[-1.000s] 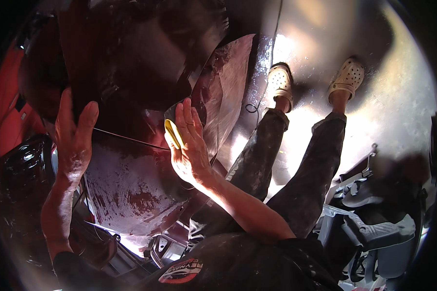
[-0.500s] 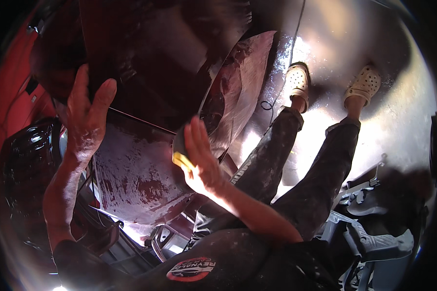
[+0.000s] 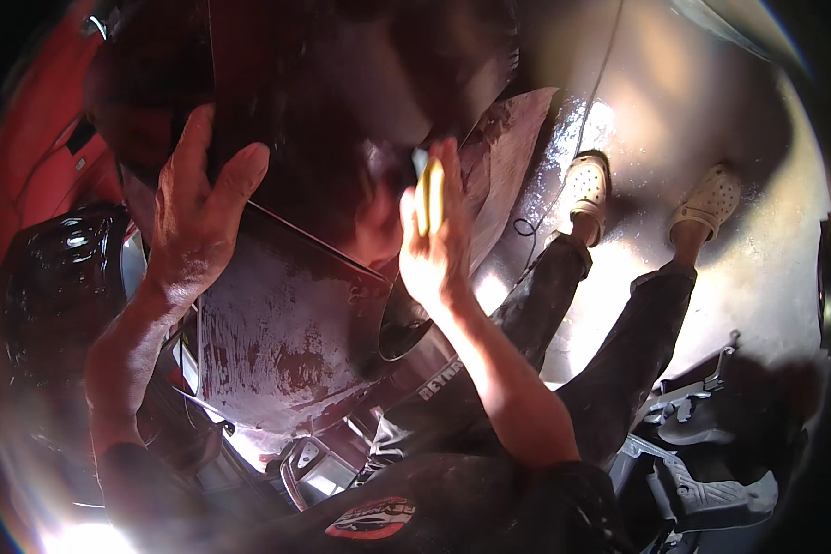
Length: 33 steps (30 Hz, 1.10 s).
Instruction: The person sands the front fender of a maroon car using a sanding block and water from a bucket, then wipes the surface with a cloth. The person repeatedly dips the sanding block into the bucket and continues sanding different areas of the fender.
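Observation:
My right hand (image 3: 437,254) is raised beside the dark red car body panels, gripping a yellow and dark sanding pad (image 3: 431,196) along its edge. The pad appears apart from the panel surface. My left hand (image 3: 197,222) is held with thumb and fingers spread, over or against the panels; whether it touches them I cannot tell. Below the hands is a car panel (image 3: 277,337) with a dull, patchy sanded surface. A dark glossy panel (image 3: 323,102) lies beyond a narrow gap, and a scuffed pale panel part (image 3: 517,138) extends to the right.
Grey metal or plastic parts (image 3: 716,494) stand at the lower right. A thin black cable (image 3: 593,97) runs along the shiny floor (image 3: 766,277) near my tan clogs (image 3: 586,185). Red bodywork (image 3: 28,198) and a glossy black rounded part (image 3: 60,268) are on the left.
My right hand has moved right and away from the panel edge with the sanding pad, turning it upright. My left hand stays spread; the whole view has shifted slightly.

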Tool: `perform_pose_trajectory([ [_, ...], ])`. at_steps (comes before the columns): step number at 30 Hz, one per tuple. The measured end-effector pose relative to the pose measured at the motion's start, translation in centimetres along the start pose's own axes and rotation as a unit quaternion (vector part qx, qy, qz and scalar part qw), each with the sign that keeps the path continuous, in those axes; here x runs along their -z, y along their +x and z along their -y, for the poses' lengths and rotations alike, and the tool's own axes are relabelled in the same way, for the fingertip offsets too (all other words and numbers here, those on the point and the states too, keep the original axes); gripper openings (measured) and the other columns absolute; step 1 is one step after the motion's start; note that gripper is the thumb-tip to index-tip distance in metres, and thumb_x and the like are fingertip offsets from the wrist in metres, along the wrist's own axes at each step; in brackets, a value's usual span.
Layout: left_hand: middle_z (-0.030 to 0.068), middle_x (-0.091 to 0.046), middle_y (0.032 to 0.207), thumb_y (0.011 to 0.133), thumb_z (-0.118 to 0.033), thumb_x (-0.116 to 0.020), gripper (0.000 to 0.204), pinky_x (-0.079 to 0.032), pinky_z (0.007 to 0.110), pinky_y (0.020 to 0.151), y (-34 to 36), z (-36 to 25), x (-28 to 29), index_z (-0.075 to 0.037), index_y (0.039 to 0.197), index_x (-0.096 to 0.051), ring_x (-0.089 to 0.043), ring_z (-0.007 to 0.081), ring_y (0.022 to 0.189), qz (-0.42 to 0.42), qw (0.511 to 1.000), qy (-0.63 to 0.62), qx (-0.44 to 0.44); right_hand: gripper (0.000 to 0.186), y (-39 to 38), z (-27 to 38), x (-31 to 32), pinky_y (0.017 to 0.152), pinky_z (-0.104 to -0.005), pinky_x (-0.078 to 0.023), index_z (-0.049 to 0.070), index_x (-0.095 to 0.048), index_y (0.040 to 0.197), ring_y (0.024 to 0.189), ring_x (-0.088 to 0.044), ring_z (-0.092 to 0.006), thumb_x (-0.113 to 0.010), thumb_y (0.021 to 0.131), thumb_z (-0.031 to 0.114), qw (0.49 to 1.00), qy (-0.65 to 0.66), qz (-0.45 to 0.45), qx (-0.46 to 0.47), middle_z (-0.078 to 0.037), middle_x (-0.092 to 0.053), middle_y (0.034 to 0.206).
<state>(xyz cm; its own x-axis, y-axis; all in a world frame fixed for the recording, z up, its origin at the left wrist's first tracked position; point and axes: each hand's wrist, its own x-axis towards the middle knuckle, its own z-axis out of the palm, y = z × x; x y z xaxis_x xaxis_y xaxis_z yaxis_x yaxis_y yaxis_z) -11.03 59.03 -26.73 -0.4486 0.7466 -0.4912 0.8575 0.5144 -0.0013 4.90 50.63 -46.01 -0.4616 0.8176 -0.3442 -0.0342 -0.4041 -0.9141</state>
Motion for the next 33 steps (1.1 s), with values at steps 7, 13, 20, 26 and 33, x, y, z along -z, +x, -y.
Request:
perform_pose_trajectory([
  [7,0.0287,-0.057,0.131,0.098,-0.017,-0.067,0.061,-0.045,0.039,0.101,-0.7,0.7,-0.2,0.013,0.143,-0.039,-0.058,0.0314,0.117,0.003,0.997,0.067,-0.033,0.062,-4.4,1.6,-0.3,0.119,-0.0478,-0.033,-0.006,-0.038,0.149,0.147,-0.028,-0.0481,-0.061,0.091,-0.002,0.999,0.037,0.015,0.032,-0.033,-0.028,0.157],
  [13,0.0253,-0.049,0.144,0.102,-0.026,-0.061,0.065,-0.036,0.037,0.112,0.2,-0.1,0.3,0.012,0.148,-0.035,-0.048,0.0276,0.132,0.061,0.993,-0.029,0.092,0.046,8.0,-7.5,-0.9,0.1,-0.0393,-0.049,0.0,-0.045,0.146,0.119,-0.062,-0.0391,-0.053,0.104,0.018,0.987,0.045,-0.134,-0.073,-0.026,-0.061,0.133],
  [20,0.0191,-0.054,0.138,0.103,-0.024,-0.059,0.061,-0.039,0.032,0.107,-0.4,0.4,0.6,0.011,0.148,-0.036,-0.051,0.0197,0.123,0.062,0.993,-0.026,0.093,0.057,-1.9,0.5,0.1,0.121,-0.0491,-0.028,-0.004,-0.042,0.147,0.149,-0.027,-0.043,-0.064,0.095,0.003,0.998,-0.045,0.006,0.035,-0.027,-0.029,0.16],
  [26,0.0176,-0.052,0.14,0.103,-0.023,-0.059,0.061,-0.039,0.032,0.107,-0.6,1.2,0.1,0.01,0.149,-0.036,-0.049,0.0202,0.124,0.032,0.993,-0.062,0.094,0.05,9.1,-7.5,1.0,0.08,-0.0426,-0.053,0.0,-0.043,0.147,0.091,-0.066,-0.0343,-0.053,0.106,0.028,0.961,0.049,-0.055,-0.268,-0.026,-0.065,0.107],
  [33,0.0269,-0.039,0.152,0.102,-0.023,-0.06,0.069,-0.029,0.035,0.117,-0.7,0.8,0.6,0.015,0.15,-0.028,-0.039,0.0274,0.14,0.04,0.992,0.027,0.119,0.053,2.7,-3.8,-0.3,0.118,-0.0436,-0.035,0.001,-0.043,0.148,0.144,-0.037,-0.0415,-0.061,0.099,0.009,0.994,-0.036,-0.069,-0.08,-0.026,-0.038,0.156],
])
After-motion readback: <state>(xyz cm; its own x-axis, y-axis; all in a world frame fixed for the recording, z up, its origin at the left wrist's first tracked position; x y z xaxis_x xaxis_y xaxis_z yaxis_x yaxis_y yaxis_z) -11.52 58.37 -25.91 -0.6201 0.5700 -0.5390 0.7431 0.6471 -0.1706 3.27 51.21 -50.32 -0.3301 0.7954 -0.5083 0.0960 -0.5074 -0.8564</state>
